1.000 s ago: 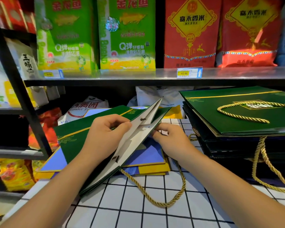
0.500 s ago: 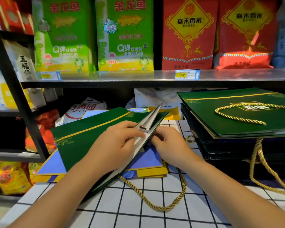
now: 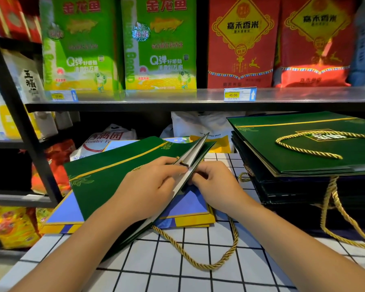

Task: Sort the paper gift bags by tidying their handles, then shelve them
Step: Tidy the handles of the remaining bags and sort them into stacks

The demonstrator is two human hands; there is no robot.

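A flat green paper gift bag (image 3: 114,171) with a gold stripe lies tilted on blue and yellow bags (image 3: 190,207). My left hand (image 3: 148,190) lies on its upper face, fingers pinching the white mouth edge. My right hand (image 3: 217,186) grips the same edge from the right side. One gold rope handle (image 3: 209,264) hangs from under the bag in a loop over the tiled surface. To the right rises a stack of green bags (image 3: 303,152), a gold handle (image 3: 308,150) lying on top and more ropes (image 3: 333,216) dangling down its front.
A white counter (image 3: 177,277) with a black grid pattern carries the bags. Above runs a metal shelf (image 3: 198,98) with green and red rice packs and a price tag (image 3: 239,94). A black rack post (image 3: 23,123) stands left, food bags behind it.
The bag's mouth, held wide apart a second ago, has been pressed nearly closed between both hands. The hanging handle loop has stayed in place.
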